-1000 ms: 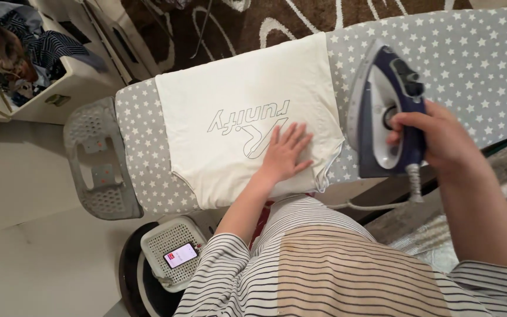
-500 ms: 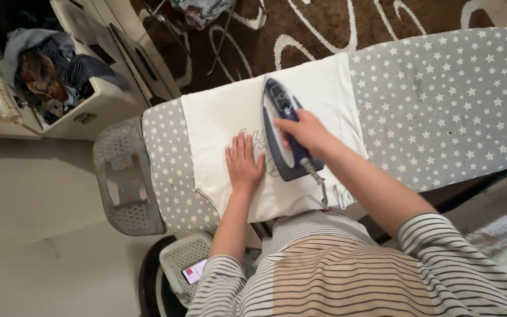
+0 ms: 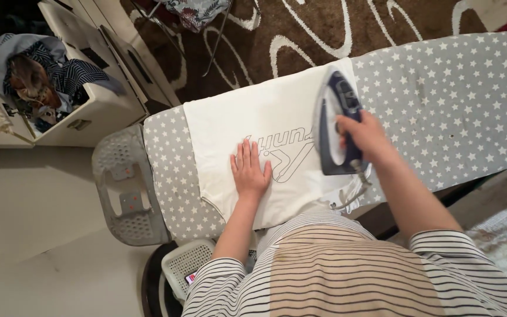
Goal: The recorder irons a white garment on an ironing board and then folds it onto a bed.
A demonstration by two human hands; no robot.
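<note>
Iron likely heavy, rigid, hot underneath; right hand clenched round handle, 3 o'clock of print. Left hand flat, fingers released, pinning soft white shirt.

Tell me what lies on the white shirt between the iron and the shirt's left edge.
The left hand lies flat on the white shirt, left of the iron that the right hand holds by its handle. Beyond that hand, the cloth is bare up to its left edge on the ironing board.
</note>
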